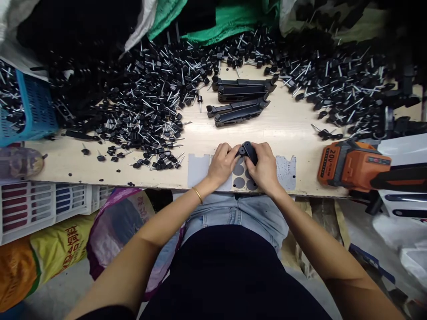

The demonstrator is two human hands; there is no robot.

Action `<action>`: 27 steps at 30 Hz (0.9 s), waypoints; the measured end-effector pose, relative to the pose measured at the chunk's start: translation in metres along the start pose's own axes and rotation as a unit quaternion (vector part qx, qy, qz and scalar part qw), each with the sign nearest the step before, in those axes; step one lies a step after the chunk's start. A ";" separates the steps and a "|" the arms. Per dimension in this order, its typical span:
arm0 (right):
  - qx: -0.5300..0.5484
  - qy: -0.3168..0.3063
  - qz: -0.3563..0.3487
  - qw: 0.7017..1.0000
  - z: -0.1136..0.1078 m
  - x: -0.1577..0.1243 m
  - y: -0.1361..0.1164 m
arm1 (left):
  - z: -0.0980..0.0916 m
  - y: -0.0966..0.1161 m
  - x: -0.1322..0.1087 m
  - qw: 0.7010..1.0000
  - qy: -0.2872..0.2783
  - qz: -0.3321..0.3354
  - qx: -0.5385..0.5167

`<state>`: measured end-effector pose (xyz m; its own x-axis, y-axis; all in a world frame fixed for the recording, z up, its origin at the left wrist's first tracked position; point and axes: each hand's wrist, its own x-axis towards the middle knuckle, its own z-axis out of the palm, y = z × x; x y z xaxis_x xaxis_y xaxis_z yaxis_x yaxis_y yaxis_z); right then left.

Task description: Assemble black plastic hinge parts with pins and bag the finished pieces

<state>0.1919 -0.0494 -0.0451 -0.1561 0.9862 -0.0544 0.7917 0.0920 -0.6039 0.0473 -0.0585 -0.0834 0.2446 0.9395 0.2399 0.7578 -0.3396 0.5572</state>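
Close to the table's front edge, my left hand (223, 163) and my right hand (263, 164) meet around a black plastic part (251, 152) with a rounded, holed end. My right hand grips its body from the right side. The left fingertips pinch at its rounded end; whether they also hold a smaller piece is hidden. Under the hands lies a sheet with grey round pads (239, 182), and a grey flat sheet (286, 172) is at its right. Beyond the hands, folded black tripod-like leg assemblies (240, 111) lie on the wooden table (283, 129).
Heaps of black knobs with metal pins (156, 98) spread over the left and back, with another heap of pinned knobs (336, 84) at right. An orange 20V battery tool (355, 164) lies at the right edge. A blue basket (36, 106) stands far left.
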 end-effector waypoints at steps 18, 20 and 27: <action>0.006 0.042 -0.068 0.997 0.008 -0.008 0.009 | 0.001 -0.016 0.025 0.993 -0.030 0.095 -0.060; 0.001 0.041 -0.066 0.997 0.008 -0.007 0.007 | -0.003 -0.019 0.029 0.992 -0.038 0.104 -0.067; 0.073 0.012 -0.013 0.997 -0.003 -0.007 0.000 | -0.016 -0.005 0.036 0.994 -0.093 0.054 -0.028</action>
<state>0.1946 -0.0555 -0.0422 -0.1597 0.9870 -0.0182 0.6934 0.0991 -0.7137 0.0432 -0.0235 -0.0648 0.4341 0.8880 0.1519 0.6876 -0.4355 0.5809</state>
